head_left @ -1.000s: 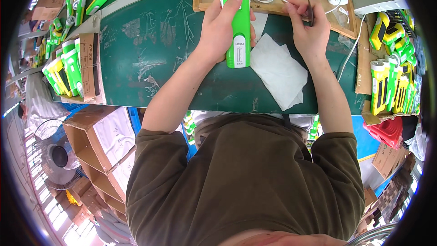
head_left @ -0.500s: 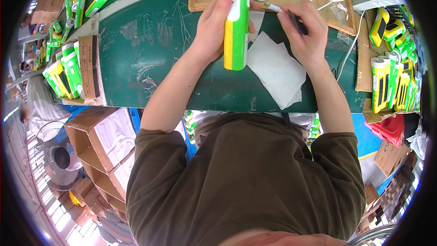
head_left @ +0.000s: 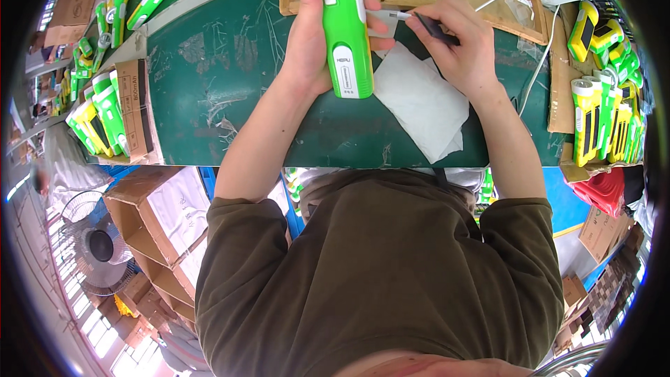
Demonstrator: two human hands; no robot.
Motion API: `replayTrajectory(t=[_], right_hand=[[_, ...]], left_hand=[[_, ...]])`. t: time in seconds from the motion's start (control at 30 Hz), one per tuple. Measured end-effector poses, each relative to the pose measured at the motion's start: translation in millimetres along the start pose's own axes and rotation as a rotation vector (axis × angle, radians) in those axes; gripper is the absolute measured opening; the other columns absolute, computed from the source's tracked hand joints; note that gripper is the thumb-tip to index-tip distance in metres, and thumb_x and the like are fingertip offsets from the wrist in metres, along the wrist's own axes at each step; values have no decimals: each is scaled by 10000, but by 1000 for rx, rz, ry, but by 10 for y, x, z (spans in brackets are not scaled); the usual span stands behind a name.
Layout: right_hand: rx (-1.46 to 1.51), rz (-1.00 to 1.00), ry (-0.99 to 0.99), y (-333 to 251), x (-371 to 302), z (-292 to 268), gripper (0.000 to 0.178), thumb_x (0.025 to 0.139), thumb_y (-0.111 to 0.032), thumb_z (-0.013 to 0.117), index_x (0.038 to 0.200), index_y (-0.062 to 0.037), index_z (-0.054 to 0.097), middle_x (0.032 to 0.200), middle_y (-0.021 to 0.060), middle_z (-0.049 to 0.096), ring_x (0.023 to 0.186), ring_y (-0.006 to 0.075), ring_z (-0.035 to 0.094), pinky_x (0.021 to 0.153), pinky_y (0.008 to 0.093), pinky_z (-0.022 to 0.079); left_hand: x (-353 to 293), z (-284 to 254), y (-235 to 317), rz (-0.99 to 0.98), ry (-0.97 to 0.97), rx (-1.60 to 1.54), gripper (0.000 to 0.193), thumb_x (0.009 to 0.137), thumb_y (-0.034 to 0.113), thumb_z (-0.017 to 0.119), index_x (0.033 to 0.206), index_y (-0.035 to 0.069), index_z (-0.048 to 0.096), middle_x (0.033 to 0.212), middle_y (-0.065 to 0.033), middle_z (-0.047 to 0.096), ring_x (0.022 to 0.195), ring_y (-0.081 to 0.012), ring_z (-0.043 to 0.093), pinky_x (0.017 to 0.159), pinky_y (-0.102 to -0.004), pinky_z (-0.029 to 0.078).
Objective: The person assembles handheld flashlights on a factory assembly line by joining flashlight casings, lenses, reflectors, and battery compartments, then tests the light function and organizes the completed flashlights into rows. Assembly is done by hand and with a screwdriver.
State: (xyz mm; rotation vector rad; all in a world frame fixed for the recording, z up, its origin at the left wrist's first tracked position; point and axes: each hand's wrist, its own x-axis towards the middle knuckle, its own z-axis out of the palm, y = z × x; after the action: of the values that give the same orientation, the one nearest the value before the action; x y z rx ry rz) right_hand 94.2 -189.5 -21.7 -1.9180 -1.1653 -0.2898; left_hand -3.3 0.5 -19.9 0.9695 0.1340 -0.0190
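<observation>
Turned and shifted leftward, the green plastic flashlight with white trim (head_left: pixel 347 31) is now showing its labelled face above the dark-green tabletop (head_left: pixel 216 91). The left hand (head_left: pixel 306 49) is gripping it; the right hand (head_left: pixel 462 40) is pinching a small white cable plug (head_left: pixel 397 15) closer to its side, contact unclear.

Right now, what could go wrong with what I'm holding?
The green flashlight seems gripped by the left hand alone, so it might slip. The dark object in the right hand is close enough that it could scratch it. The white sheet, near the table's front edge, may slide off.
</observation>
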Motion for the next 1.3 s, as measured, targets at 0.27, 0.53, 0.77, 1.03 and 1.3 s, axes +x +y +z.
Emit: replayTrajectory(t=[0.27, 0.53, 0.77, 1.03, 1.3], right_hand=[[-15, -39, -48, 25, 9, -7, 177, 736, -83, 734, 892, -56, 656, 778, 65, 573, 720, 270, 546, 652, 351, 440], [-65, 58, 44, -9, 1, 23, 212, 930, -82, 579, 1125, -41, 650, 870, 89, 657, 796, 235, 627, 718, 299, 491], [-8, 78, -27, 5, 22, -5, 143, 840, -88, 662, 963, -25, 624, 896, 104, 605, 826, 299, 574, 745, 376, 466], [-43, -91, -10, -6, 5, -15, 245, 766, -154, 744, 907, -26, 590, 888, 111, 595, 869, 316, 561, 776, 389, 441], [-17, -150, -39, 21, 15, 24, 249, 763, -164, 751, 877, -34, 572, 860, 111, 587, 859, 314, 565, 789, 387, 437]], left_hand=[[84, -92, -44, -93, 8, -168, 720, 966, 650, 238, 1240, 48, 523, 905, -69, 583, 782, -200, 615, 709, -367, 526], [7, 93, -9, -47, 94, 5, 692, 982, 617, 214, 1160, 40, 553, 1013, -142, 643, 779, -227, 659, 750, -383, 559], [37, 60, -11, -85, 113, -13, 704, 991, 593, 199, 1148, 4, 551, 966, -148, 637, 717, -226, 638, 705, -370, 551], [54, 28, -7, -12, -15, -58, 632, 988, 553, 300, 1295, 32, 487, 1174, -141, 601, 985, -290, 624, 950, -467, 474], [31, -189, -75, 163, -93, 223, 695, 920, 592, 499, 1346, 47, 434, 1028, -49, 550, 982, -185, 561, 842, -386, 525]])
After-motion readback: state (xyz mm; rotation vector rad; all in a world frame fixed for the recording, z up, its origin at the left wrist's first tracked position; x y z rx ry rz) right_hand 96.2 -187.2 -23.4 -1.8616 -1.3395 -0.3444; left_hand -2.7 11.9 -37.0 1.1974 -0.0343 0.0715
